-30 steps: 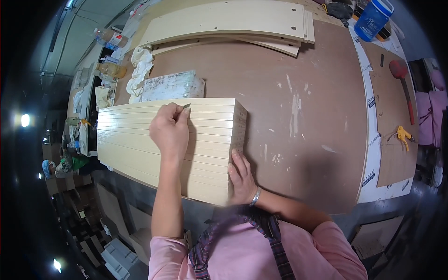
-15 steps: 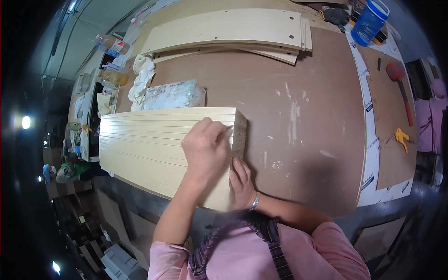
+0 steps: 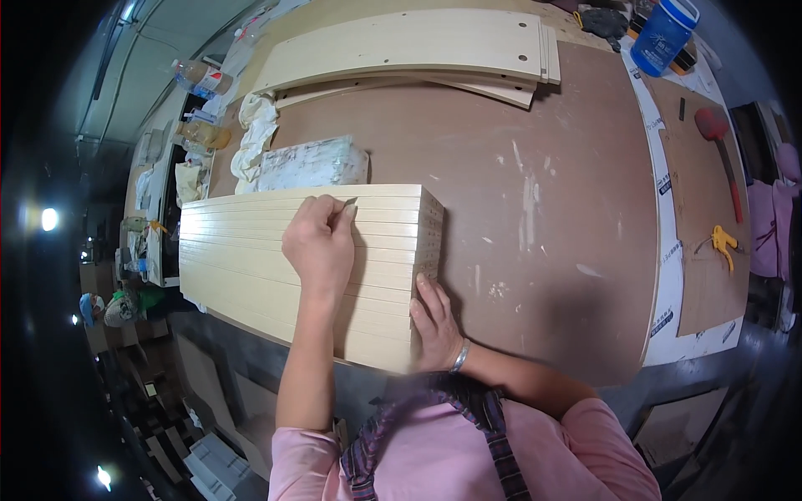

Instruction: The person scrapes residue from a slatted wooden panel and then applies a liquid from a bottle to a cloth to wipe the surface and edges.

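Note:
Several pale wooden boards (image 3: 251,267) stand packed side by side in a block at the table's near edge, their long narrow faces up. Above the far part of this block is my left hand (image 3: 319,242), closed in a pinch. From its fingertips sticks a small, dark, thin blade-like piece (image 3: 351,202), close to the seams between boards; whether it touches them I cannot tell. My right hand (image 3: 436,321) lies with stretched fingers against the right end of the block, a silver bracelet at its wrist. It holds nothing that I can see.
Behind the boards sit a paint-smeared block (image 3: 305,164) and a crumpled cloth (image 3: 255,138). Drilled panels (image 3: 401,48) are piled at the far side of the brown table (image 3: 535,209). To the right are a blue jug (image 3: 664,37), a red-headed mallet (image 3: 712,125) and a yellow-handled tool (image 3: 724,242).
My left hand has moved left and slightly away from me with the blade-like piece, from the block's right end to farther along the boards. My right hand has stayed at the end.

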`<state>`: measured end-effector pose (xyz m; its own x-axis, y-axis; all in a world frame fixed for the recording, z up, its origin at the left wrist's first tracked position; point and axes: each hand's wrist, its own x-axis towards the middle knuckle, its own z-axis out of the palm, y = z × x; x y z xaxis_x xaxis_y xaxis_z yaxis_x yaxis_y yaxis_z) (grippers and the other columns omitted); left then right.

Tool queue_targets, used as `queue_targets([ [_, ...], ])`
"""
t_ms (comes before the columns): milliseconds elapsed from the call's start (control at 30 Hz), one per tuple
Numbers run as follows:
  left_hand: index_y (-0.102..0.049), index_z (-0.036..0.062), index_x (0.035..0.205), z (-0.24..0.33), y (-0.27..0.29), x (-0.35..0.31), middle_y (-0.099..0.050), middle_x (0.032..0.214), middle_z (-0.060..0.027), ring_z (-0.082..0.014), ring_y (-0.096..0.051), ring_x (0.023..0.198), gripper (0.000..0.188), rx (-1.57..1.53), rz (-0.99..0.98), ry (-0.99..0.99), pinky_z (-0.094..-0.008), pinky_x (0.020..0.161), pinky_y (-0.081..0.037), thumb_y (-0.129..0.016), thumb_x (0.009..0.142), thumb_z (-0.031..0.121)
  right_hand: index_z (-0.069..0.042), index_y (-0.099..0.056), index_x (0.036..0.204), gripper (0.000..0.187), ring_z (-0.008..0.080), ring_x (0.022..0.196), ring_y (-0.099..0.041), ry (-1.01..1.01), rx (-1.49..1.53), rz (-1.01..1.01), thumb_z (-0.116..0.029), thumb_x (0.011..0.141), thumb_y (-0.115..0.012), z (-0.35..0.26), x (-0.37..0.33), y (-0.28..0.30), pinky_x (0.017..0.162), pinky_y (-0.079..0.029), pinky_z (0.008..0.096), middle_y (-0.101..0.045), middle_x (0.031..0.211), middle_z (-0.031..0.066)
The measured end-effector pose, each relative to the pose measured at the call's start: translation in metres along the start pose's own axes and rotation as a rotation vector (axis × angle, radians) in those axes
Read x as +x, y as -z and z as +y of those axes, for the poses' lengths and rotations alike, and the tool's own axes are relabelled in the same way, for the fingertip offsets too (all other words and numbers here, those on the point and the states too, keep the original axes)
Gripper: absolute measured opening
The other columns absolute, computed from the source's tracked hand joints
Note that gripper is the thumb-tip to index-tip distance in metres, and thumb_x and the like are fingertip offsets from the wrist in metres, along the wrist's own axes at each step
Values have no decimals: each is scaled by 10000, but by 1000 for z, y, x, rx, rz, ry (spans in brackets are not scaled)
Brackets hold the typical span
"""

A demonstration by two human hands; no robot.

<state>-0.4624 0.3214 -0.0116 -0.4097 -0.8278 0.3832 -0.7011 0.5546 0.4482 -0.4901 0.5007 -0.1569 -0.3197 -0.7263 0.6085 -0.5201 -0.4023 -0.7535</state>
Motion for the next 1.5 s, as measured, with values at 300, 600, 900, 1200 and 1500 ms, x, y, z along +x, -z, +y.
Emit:
queue_targets([
  [300,-688,48,769,-10,-1,18,-667,727,-135,-323,-643,661,58,36,46,167,-411,614,-499,-723,803,78,-95,-208,1560,1145,507,1384,-305,6,-22,-11,-624,699,-747,1,2,5,1128,-278,630,-193,1579,314],
  [600,-675,62,762,51,-21,3,-650,756,-115,-336,-643,708,55,-62,-143,-252,-425,628,-513,-729,764,69,-87,-189,1565,1156,499,1386,-309,25,-20,5,-647,711,-731,6,2,8,1127,-284,625,-195,1580,303],
  [900,-572,97,727,72,-25,-20,-526,732,-75,-259,-578,688,137,61,-195,-593,-391,564,-479,-677,674,26,-90,-211,1558,1205,511,1391,-287,-46,-45,-59,-664,653,-763,8,-12,-2,1123,-268,647,-171,1589,304],
  [1200,-644,28,779,47,-8,-25,-557,690,-114,-280,-572,625,81,-55,-104,-381,-370,582,-463,-694,766,-35,-91,-241,1544,1160,504,1384,-306,20,-18,-9,-683,673,-727,14,-11,-3,1126,-275,637,-207,1574,317],
  [1500,-628,47,740,-11,19,-26,-562,700,-126,-316,-583,645,93,-34,-11,-73,-405,577,-465,-692,752,-19,-68,-240,1546,1092,498,1374,-334,25,-30,5,-616,730,-715,3,0,2,1117,-300,624,-230,1567,312],
])
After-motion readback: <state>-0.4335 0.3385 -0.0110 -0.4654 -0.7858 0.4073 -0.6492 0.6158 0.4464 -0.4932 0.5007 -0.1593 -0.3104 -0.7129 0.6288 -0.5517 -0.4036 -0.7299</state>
